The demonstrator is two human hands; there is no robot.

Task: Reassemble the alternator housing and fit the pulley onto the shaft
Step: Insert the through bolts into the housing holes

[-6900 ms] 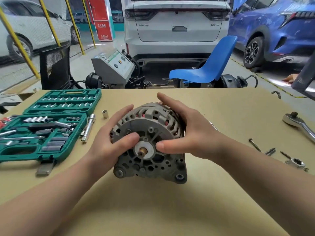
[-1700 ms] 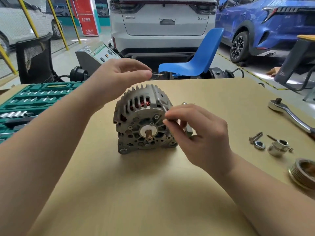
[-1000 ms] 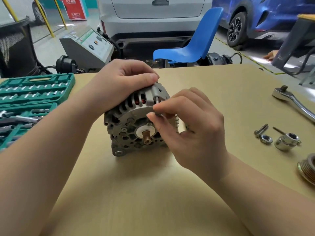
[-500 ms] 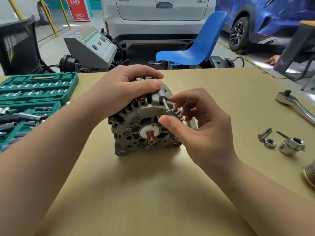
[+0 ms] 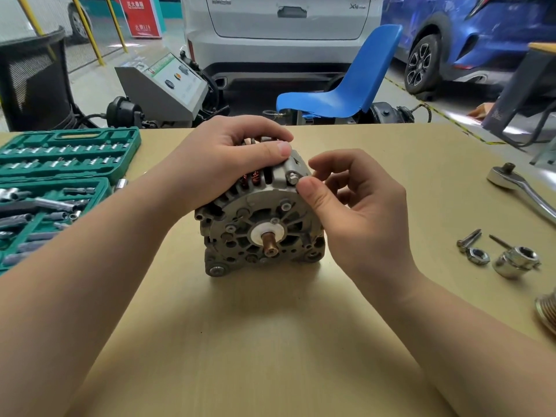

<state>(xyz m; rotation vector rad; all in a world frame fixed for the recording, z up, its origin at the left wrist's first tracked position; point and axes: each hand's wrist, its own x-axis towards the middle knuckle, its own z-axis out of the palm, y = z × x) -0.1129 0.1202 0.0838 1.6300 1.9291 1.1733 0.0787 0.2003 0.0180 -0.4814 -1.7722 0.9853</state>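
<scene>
The grey alternator [image 5: 258,224] lies on its side on the tan table [image 5: 270,341], its copper-tipped shaft [image 5: 270,240] pointing at me. My left hand [image 5: 228,158] grips the finned housing from above, thumb along the top edge. A through bolt [image 5: 292,176] sits in the housing's upper right lug with only its head showing. My right hand [image 5: 361,212] has its thumb tip against that bolt head, with curled fingers close on the far side. The ribbed pulley [image 5: 547,311] lies at the right edge, partly cut off.
A ratchet handle [image 5: 523,191] lies far right. Nearer me are a loose bolt [image 5: 468,237], a nut [image 5: 478,255] and a large socket [image 5: 516,261]. An open green socket set [image 5: 60,176] fills the left side. A blue chair [image 5: 340,85] stands beyond the table.
The bolt, half out of the lug half a second ago, now sits in up to its head. My left hand stays on the housing; earlier both hands cradled it.
</scene>
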